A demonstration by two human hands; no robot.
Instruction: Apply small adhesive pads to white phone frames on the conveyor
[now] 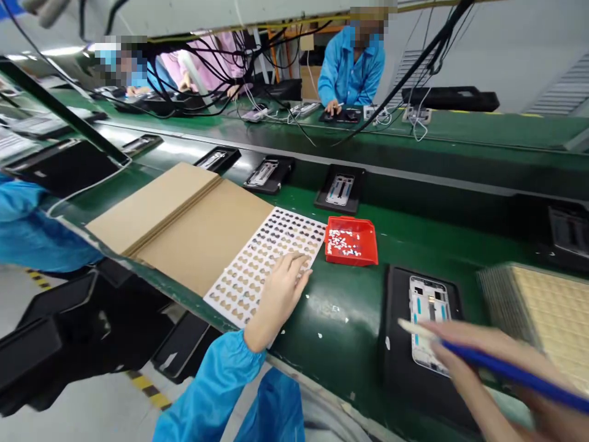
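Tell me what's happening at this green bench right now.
The person's left hand lies on a white sheet covered in rows of small brown and dark pieces. The right hand holds a blue pen-like tool, its pale tip near the left edge of a phone-like frame in a black tray; whether the tip touches anything is unclear. A red bin with small bits sits by the sheet's far right corner.
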